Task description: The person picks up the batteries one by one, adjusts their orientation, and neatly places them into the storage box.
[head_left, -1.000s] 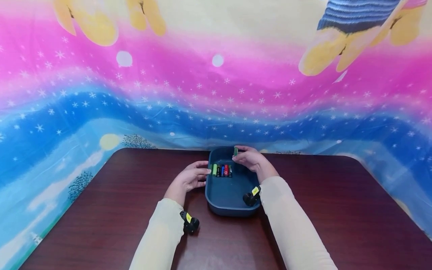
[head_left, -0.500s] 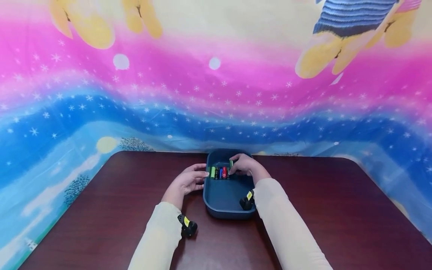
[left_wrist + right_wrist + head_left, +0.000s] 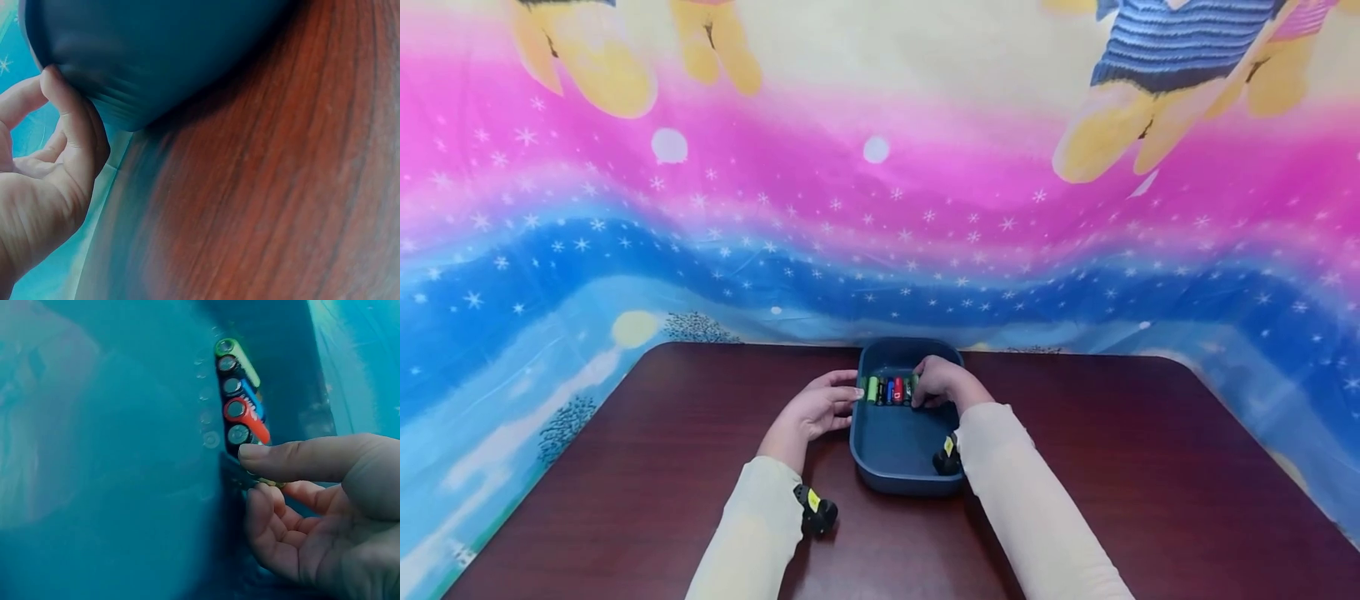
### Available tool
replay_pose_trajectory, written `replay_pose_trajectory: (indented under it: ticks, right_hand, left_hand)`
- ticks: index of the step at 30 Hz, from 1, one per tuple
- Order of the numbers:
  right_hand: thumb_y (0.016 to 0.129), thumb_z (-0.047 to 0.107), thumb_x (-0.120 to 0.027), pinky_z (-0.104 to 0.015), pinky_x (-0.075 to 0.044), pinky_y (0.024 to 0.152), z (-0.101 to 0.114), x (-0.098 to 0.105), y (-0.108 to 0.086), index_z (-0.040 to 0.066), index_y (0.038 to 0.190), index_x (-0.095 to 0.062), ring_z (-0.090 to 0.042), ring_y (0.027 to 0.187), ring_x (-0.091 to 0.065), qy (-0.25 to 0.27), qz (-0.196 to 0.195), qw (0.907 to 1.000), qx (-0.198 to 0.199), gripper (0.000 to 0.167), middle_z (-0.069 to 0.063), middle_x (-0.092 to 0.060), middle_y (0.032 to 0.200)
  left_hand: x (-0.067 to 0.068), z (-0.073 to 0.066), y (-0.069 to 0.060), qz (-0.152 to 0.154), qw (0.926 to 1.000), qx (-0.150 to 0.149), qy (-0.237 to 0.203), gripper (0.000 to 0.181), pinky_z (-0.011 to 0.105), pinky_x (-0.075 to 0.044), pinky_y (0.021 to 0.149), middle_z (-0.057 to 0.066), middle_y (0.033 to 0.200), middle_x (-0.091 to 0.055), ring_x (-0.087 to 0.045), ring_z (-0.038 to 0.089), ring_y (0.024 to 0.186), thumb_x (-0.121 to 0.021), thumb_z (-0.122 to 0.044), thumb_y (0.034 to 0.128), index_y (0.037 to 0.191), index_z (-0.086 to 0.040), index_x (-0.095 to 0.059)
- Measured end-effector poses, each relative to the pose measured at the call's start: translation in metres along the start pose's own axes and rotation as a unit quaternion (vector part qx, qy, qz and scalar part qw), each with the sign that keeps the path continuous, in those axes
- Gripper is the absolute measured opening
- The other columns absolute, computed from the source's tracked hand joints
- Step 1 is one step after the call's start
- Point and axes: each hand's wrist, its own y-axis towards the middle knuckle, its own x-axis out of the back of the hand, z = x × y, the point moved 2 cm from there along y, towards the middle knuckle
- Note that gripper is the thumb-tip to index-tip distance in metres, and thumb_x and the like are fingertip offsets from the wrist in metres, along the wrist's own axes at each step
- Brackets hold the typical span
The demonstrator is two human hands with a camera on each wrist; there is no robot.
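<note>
A dark blue tray (image 3: 898, 446) holds a row of small cylindrical batteries (image 3: 891, 391), set side by side. In the right wrist view their ends face the camera: a light green battery (image 3: 226, 347), a blue battery (image 3: 234, 386), a red battery (image 3: 237, 409) and dark ones between and below. My right hand (image 3: 938, 382) reaches inside and pinches a green battery (image 3: 270, 482) at the right end of the row; the fingers hide most of it. At the tray's left wall, my left hand (image 3: 820, 406) holds the rim with thumb and fingers.
The tray stands on a dark brown wooden table (image 3: 700, 442) by its far edge. Behind hangs a pink and blue patterned cloth (image 3: 820, 217). Black wrist cameras (image 3: 817, 510) are strapped to both sleeves.
My right hand has come down and nearer from above the tray's far part, bringing the green battery to the right end of the row. My left hand stays at the rim.
</note>
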Motion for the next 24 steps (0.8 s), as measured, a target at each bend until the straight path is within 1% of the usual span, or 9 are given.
replay_pose_trajectory:
  ticks: [2, 3, 6, 9, 10, 15, 19, 24]
  right_hand:
    - [0.076, -0.008, -0.068, -0.034, -0.053, 0.062, -0.0007, -0.0010, 0.0002, -0.004, 0.131, -0.047, -0.020, 0.068, -0.058, -0.025, -0.009, 0.9997, 0.003, 0.058, -0.019, -0.044, 0.134]
    - [0.077, -0.007, -0.068, -0.034, -0.053, 0.062, -0.0011, -0.0019, 0.0005, -0.004, 0.128, -0.051, -0.020, 0.069, -0.059, -0.039, -0.009, 0.9992, 0.004, 0.054, -0.019, -0.044, 0.133]
    - [0.077, -0.005, -0.069, -0.034, -0.053, 0.063, -0.0023, -0.0054, 0.0009, -0.004, 0.125, -0.054, -0.020, 0.072, -0.060, -0.063, -0.004, 0.9980, 0.009, 0.050, -0.020, -0.044, 0.134]
    - [0.077, -0.004, -0.069, -0.034, -0.053, 0.064, -0.0034, -0.0075, 0.0014, -0.004, 0.127, -0.052, -0.020, 0.074, -0.061, -0.067, 0.002, 0.9977, 0.007, 0.053, -0.019, -0.045, 0.132]
    - [0.077, -0.004, -0.070, -0.034, -0.053, 0.064, -0.0036, -0.0074, 0.0015, -0.004, 0.129, -0.049, -0.020, 0.074, -0.061, -0.066, 0.001, 0.9978, 0.006, 0.056, -0.019, -0.044, 0.134]
    - [0.078, -0.004, -0.069, -0.033, -0.054, 0.065, -0.0038, -0.0033, 0.0009, -0.004, 0.131, -0.046, -0.019, 0.071, -0.062, -0.066, 0.000, 0.9978, 0.000, 0.058, -0.017, -0.045, 0.133]
    - [0.078, -0.007, -0.068, -0.034, -0.054, 0.065, -0.0031, -0.0020, 0.0015, -0.005, 0.131, -0.045, -0.020, 0.069, -0.064, -0.068, 0.008, 0.9977, 0.003, 0.057, -0.019, -0.047, 0.131]
    - [0.078, -0.009, -0.066, -0.033, -0.054, 0.064, -0.0009, -0.0020, 0.0043, -0.004, 0.130, -0.046, -0.021, 0.067, -0.064, -0.079, 0.009, 0.9969, 0.004, 0.056, -0.019, -0.050, 0.126]
  left_hand:
    - [-0.0002, 0.0001, 0.0001, 0.005, 1.0000, -0.001, 0.002, 0.050, 0.028, -0.051, 0.059, 0.022, 0.116, -0.056, -0.060, 0.016, 0.077, -0.061, -0.004, 0.0864, 0.133, -0.007, -0.042]
    - [-0.0001, 0.0005, 0.0001, 0.005, 1.0000, 0.000, 0.002, 0.050, 0.028, -0.051, 0.059, 0.022, 0.116, -0.056, -0.060, 0.016, 0.077, -0.060, -0.004, 0.0865, 0.133, -0.007, -0.042]
    - [0.0012, 0.0028, -0.0003, -0.001, 1.0000, 0.004, 0.005, 0.049, 0.029, -0.051, 0.059, 0.022, 0.114, -0.056, -0.060, 0.017, 0.077, -0.059, -0.003, 0.0871, 0.133, -0.007, -0.042]
    - [0.0016, 0.0047, -0.0004, -0.002, 1.0000, 0.005, 0.002, 0.048, 0.029, -0.051, 0.058, 0.021, 0.112, -0.057, -0.060, 0.018, 0.077, -0.059, -0.002, 0.0870, 0.132, -0.006, -0.042]
    - [0.0012, 0.0050, -0.0001, -0.001, 1.0000, 0.002, 0.001, 0.048, 0.029, -0.051, 0.058, 0.021, 0.112, -0.057, -0.060, 0.018, 0.078, -0.059, -0.002, 0.0871, 0.132, -0.006, -0.042]
    - [-0.0020, 0.0039, 0.0021, 0.005, 1.0000, -0.003, 0.003, 0.047, 0.028, -0.051, 0.059, 0.024, 0.117, -0.055, -0.061, 0.019, 0.080, -0.057, -0.003, 0.0884, 0.132, -0.006, -0.042]
    - [-0.0015, 0.0025, 0.0011, 0.007, 1.0000, -0.004, 0.003, 0.049, 0.029, -0.051, 0.059, 0.022, 0.113, -0.057, -0.061, 0.018, 0.078, -0.059, -0.002, 0.0873, 0.133, -0.006, -0.041]
    - [-0.0005, 0.0001, -0.0006, 0.008, 1.0000, -0.002, 0.000, 0.053, 0.028, -0.051, 0.059, 0.020, 0.111, -0.058, -0.060, 0.017, 0.078, -0.060, -0.003, 0.0862, 0.135, -0.005, -0.039]
